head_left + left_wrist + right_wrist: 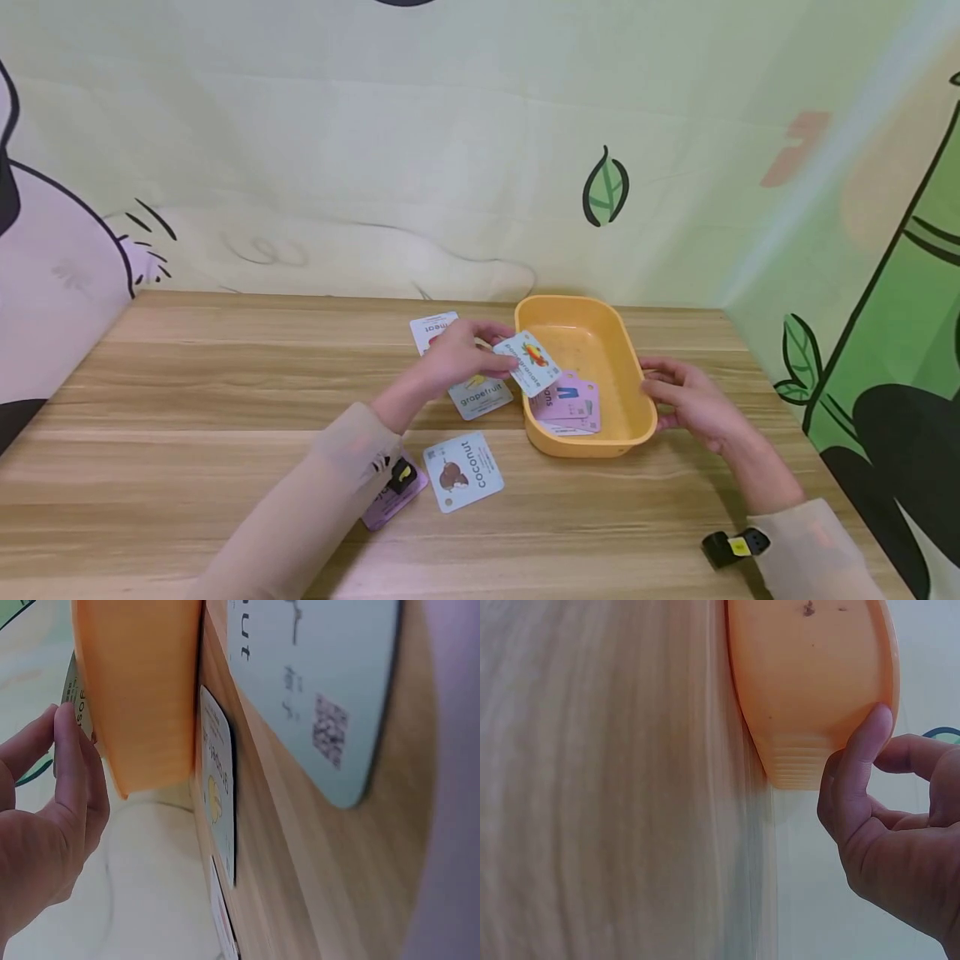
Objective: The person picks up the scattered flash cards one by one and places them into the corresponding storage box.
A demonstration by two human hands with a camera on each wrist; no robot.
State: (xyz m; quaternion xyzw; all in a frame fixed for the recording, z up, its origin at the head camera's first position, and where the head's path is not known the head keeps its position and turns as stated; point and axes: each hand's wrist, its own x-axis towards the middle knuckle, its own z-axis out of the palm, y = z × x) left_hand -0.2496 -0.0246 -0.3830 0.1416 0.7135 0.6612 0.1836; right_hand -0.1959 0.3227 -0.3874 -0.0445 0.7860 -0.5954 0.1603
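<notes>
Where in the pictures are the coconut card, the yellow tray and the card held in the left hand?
coconut card point(462, 472), head view, card's middle.
yellow tray point(592, 449), head view, near outer wall.
held card point(531, 362), head view, printed face.

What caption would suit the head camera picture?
Left hand holds a picture card over a yellow tray; right hand steadies its side.
</notes>
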